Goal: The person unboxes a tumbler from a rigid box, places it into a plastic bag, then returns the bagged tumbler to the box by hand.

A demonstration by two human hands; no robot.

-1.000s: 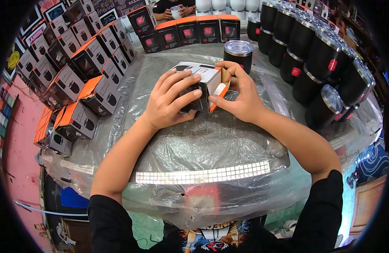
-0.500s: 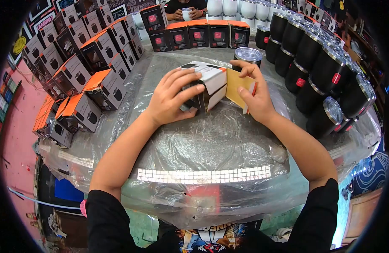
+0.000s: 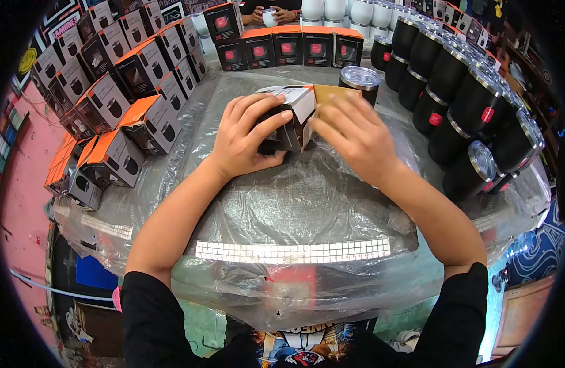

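My left hand [image 3: 249, 132] is wrapped round a black, grey and orange cardboard box [image 3: 291, 134] lying on its side. Its open end faces right, with a tan inner flap [image 3: 328, 94] standing out at the back. My right hand [image 3: 362, 138], smeared by motion, is at that open end with its fingers stretched out across the flaps. Whether it presses on a flap is hard to see. Just behind it stands a black tumbler with a clear lid [image 3: 360, 80].
Stacked tumbler boxes [image 3: 135, 73] rise on the left, and a row of boxes [image 3: 288, 48] lines the back. Black tumblers [image 3: 457, 92] are stacked on the right, white ones [image 3: 361, 12] behind. Plastic sheeting [image 3: 295, 202] covers the table. Across it, a person's hands [image 3: 282, 16] hold a white cup.
My right hand has let go of the tan flap and moved left over the box's open end. The box has turned slightly and shifted left in my left hand.
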